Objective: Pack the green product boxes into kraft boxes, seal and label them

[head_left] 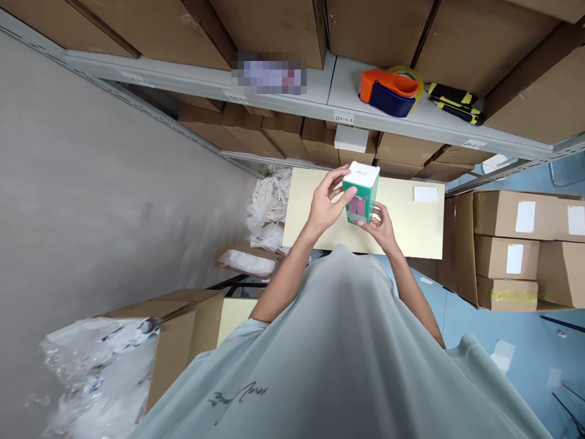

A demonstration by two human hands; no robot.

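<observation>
A small green box [373,194] with a white top and a pink picture on its front is held upright between my two hands, over a pale yellow tabletop [406,235]. My left hand [329,200] grips its upper left side, fingers behind and thumb across the front. Around the lower right corner, my right hand [380,225] is closed, its thumb at the bottom front edge. Part of the box's front is covered by my left thumb. A white label or card [426,194] lies at the table's right end.
Above the table, a grey metal shelf [315,103] bears cardboard boxes, an orange and blue tape dispenser [388,91] and black-yellow cutters [454,102]. A white box [351,139] sits under it. Stacked cartons [505,256] stand right; plastic bags [269,207] lie left, beside the wall.
</observation>
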